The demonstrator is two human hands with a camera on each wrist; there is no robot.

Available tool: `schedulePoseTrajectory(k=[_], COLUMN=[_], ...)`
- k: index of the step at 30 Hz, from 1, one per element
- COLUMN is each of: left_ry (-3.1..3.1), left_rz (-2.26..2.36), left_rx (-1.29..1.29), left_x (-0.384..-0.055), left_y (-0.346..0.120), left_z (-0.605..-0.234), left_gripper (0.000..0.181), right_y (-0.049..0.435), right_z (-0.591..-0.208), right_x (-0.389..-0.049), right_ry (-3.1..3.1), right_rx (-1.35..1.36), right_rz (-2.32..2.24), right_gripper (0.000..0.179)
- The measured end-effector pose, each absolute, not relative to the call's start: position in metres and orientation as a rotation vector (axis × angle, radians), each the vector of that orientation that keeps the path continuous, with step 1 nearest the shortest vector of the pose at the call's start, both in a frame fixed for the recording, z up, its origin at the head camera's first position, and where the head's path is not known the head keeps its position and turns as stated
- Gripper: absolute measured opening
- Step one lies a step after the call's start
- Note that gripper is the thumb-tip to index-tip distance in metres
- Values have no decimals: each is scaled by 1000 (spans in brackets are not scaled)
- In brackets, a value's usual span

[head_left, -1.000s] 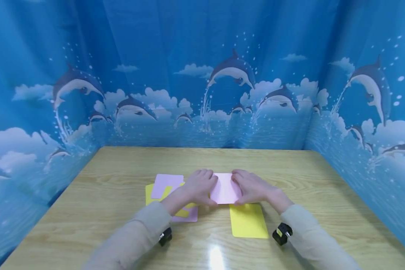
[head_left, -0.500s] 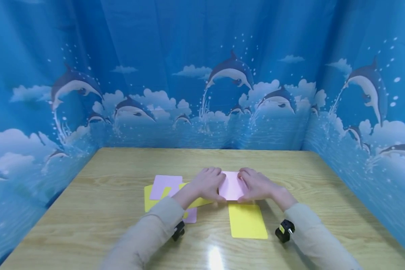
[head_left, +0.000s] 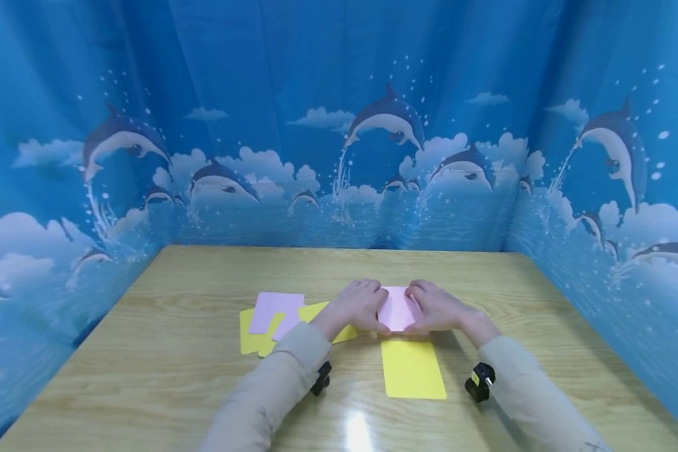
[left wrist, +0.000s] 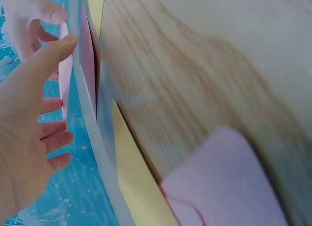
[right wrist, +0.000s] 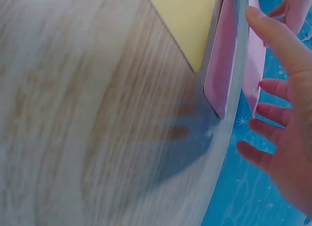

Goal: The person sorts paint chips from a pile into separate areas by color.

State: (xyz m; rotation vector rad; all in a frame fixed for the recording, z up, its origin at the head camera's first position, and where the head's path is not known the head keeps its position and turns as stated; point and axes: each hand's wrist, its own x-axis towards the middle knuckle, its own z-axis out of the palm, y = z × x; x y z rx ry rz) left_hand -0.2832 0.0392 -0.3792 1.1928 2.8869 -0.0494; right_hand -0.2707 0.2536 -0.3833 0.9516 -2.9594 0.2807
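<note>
Pink card (head_left: 397, 310) is held above the wooden table (head_left: 135, 376), its left edge pinched by the left hand (head_left: 361, 307), its right by the right hand (head_left: 437, 309). Nearer lies a yellow card (head_left: 413, 370); leftward, pink and yellow cards (head_left: 265, 311) overlap.

A pink card (head_left: 397, 309), perhaps slightly tilted, is held by its sides above the wooden table (head_left: 147, 376).
</note>
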Motion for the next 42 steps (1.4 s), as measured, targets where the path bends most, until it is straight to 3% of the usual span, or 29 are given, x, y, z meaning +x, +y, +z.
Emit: schedulePoseTrajectory(k=[11, 42], left_ry=[2843, 2784], left_rz=[-54, -56], left_rx=[1130, 1073], left_x=[-294, -293], left_y=[45, 52], left_z=[-386, -391], left_gripper=[75, 81], right_y=[256, 260], right_z=[-387, -396], right_x=[-277, -279], right_ry=[-3132, -3199], right_rx=[829, 798], right_rz=[357, 371], right_gripper=[85, 84])
